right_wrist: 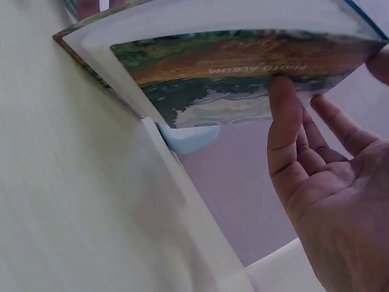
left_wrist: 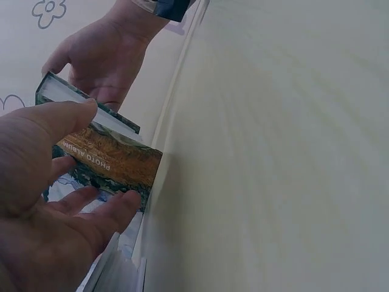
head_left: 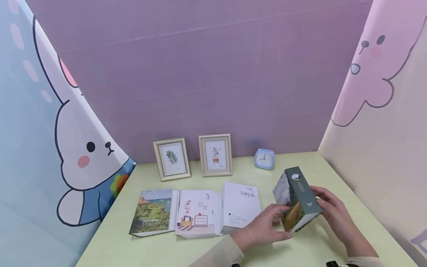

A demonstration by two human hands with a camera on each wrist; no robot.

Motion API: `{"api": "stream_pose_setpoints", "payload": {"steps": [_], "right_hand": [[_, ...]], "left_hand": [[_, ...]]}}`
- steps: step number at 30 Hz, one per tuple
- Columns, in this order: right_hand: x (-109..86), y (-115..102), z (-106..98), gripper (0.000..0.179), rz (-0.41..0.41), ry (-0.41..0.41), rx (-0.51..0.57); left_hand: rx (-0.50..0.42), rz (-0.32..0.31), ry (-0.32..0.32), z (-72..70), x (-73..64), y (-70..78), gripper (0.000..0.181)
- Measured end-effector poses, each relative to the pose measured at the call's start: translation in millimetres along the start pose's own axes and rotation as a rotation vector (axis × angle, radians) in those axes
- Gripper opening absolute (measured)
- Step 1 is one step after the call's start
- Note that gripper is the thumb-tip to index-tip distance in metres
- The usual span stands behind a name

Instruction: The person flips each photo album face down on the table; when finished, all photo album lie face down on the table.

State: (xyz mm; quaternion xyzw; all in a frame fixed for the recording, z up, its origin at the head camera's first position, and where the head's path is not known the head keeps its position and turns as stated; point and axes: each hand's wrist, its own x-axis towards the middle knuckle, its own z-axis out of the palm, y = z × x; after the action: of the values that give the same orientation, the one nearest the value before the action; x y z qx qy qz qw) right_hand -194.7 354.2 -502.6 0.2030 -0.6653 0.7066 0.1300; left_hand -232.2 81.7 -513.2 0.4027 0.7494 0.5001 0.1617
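A thick photo album (head_left: 301, 193) with a dark green spine and a landscape cover is held tilted over the right side of the table, between both hands. My left hand (head_left: 261, 228) grips its near left corner; in the left wrist view the thumb lies across the page edges and the fingers are on the cover (left_wrist: 115, 158). On the far side, my right hand (head_left: 337, 211) holds the album by its right end. In the right wrist view, that hand's fingertips touch the cover (right_wrist: 200, 67), with the thumb at the album's edge.
Left of my hands lie a landscape album (head_left: 151, 211), a white furniture-print album (head_left: 197, 215) and a plain white album (head_left: 241, 205), side by side. Behind them stand a leaf picture frame (head_left: 172, 159), a plant picture frame (head_left: 215, 155) and a blue clock (head_left: 265, 159).
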Motion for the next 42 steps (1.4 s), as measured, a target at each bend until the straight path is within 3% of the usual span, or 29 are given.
{"api": "stream_pose_setpoints", "payload": {"steps": [7, 15, 22, 25, 33, 42], "right_hand": [[0.5, 1, -6, 0.040, 0.157, 0.088, -0.060], [4.3, -2, -8, 0.040, 0.316, 0.155, -0.220], [2.9, 0, -8, 0.038, 0.363, 0.178, -0.312], [1.7, 2, -9, 0.035, 0.358, 0.198, -0.365], [-0.4, 7, -9, 0.047, 0.376, 0.198, -0.572], [0.1, 6, -14, 0.063, 0.459, 0.144, -0.702]], "left_hand": [[0.043, -0.033, -0.032, -0.2, 0.5, -1.5, 0.073], [0.008, -0.069, -0.027, 0.6, -0.8, -0.7, 0.068], [0.037, -0.073, -0.033, 0.9, -0.5, -0.9, 0.068], [0.107, -0.077, -0.039, 0.9, -0.3, 0.1, 0.069], [0.453, -0.090, -0.068, 5.1, -0.1, 3.7, 0.069], [0.543, -0.096, -0.070, 7.6, 0.3, 7.9, 0.066]]}}
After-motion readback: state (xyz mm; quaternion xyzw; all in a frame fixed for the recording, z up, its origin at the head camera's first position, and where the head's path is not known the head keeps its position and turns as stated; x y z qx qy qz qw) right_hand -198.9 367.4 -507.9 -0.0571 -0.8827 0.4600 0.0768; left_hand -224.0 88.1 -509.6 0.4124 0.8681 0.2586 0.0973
